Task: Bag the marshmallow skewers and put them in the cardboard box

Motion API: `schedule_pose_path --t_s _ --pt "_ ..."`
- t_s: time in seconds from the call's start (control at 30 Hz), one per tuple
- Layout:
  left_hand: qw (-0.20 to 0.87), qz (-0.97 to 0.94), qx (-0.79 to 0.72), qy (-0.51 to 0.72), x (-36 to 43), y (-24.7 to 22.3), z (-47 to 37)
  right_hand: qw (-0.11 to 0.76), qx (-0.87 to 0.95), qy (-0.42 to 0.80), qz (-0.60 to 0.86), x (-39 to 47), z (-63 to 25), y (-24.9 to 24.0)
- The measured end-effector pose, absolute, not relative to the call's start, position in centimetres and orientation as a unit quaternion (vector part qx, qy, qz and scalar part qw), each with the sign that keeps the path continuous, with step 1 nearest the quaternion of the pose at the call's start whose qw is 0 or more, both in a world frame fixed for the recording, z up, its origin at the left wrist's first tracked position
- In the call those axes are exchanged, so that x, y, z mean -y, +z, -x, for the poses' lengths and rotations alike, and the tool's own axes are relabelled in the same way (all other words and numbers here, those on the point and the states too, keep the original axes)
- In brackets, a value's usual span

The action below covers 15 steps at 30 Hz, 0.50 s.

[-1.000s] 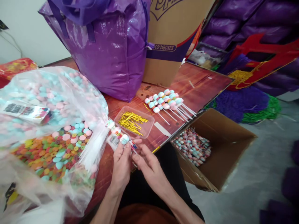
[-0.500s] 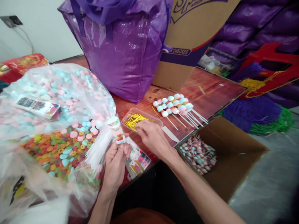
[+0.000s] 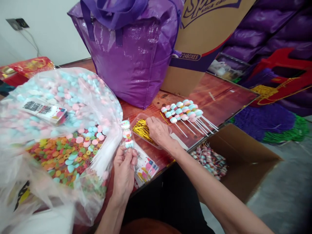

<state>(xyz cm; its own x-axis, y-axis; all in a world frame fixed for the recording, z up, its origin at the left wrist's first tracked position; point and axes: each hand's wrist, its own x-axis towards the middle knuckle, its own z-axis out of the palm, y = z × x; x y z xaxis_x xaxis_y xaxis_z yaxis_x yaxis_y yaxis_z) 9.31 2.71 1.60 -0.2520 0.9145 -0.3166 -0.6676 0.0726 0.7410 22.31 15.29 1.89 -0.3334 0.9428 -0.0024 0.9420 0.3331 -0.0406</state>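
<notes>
My left hand [image 3: 124, 169] is closed on the lower end of a candy skewer [image 3: 127, 134], which stands upright with pink, white and blue sweets inside what looks like a clear sleeve. Over a shallow clear plastic tray [image 3: 163, 126], my right hand [image 3: 157, 130] has its fingers bent together at the gold twist ties [image 3: 142, 129]. Its fingertips are partly hidden, so what they pinch does not show. Printed clear bags [image 3: 147, 166] lie beside my left hand. Several more candy skewers [image 3: 182, 111] are laid out in a group beyond the tray.
On the left lie a large bag of pastel sweets [image 3: 73, 87], loose gummy rings [image 3: 53, 152] and white sticks [image 3: 102, 159]. A purple bag [image 3: 131, 65] and a carton [image 3: 192, 42] stand behind. Below the table's right edge, an open cardboard box [image 3: 251, 162] holds finished-looking skewers [image 3: 211, 159].
My right hand has moved slightly forward, its fingers now lower among the gold twist ties. My left hand still holds the candy skewer, now more upright. The view has shifted slightly.
</notes>
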Motion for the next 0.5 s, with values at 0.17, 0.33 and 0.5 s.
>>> schedule_pose_path --t_s 0.17,0.33,0.5 --pt "0.589 -0.138 -0.436 0.666 -2.44 1.87 -9.46 0.002 0.809 0.028 0.587 -15.48 -21.72 1.67" --pt "0.573 -0.139 -0.451 0.67 -2.39 1.95 -9.2 -0.001 0.812 0.04 0.583 -15.35 -21.82 1.55" --pt "0.578 -0.144 -0.45 0.665 -2.35 1.79 -9.41 0.0 0.808 0.057 0.586 -15.22 -21.56 1.52"
